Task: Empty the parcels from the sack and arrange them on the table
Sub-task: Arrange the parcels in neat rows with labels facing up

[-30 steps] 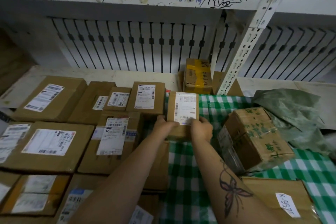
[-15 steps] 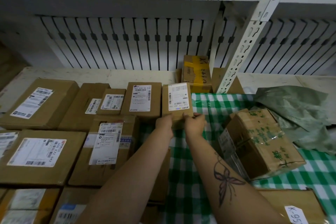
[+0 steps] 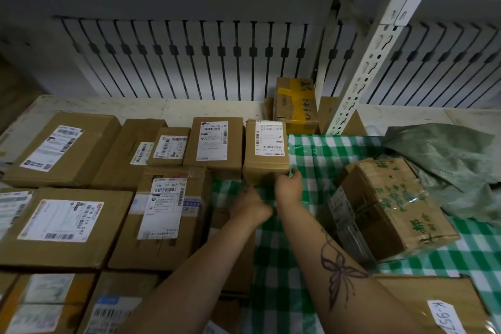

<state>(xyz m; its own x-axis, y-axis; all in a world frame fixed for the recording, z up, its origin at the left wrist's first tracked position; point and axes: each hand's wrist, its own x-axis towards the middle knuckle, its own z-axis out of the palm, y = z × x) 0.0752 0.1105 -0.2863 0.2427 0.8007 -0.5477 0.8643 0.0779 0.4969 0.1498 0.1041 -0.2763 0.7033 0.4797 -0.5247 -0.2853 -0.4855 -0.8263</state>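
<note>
Two hands are out in front of you. Your right hand (image 3: 288, 188) has its fingers against the near face of a small brown parcel (image 3: 267, 153), low at its right corner, with the thumb standing a little apart. The back of the hand hides whether those fingers lie flat or curl. Your left hand (image 3: 250, 205) is blurred, just beside the right and apart from the parcel, over the green checked cloth (image 3: 306, 160); how its fingers lie cannot be told.

The small brown parcel lies flat, label up, at the cloth's far left edge, just beside a wider labelled parcel (image 3: 215, 141) at the end of a row. Behind it stands a yellow-taped box (image 3: 295, 104) by the white shelf upright (image 3: 371, 62). Left of your arms, more brown parcels cover the table (image 3: 108, 106).

To the right a parcel with green print (image 3: 390, 203) sits tilted on the cloth, and beyond it the grey-green sack (image 3: 444, 154) lies crumpled. Nearest you on the right is a parcel marked K-957 (image 3: 444, 316). A butterfly tattoo (image 3: 339, 276) shows on your right forearm.
</note>
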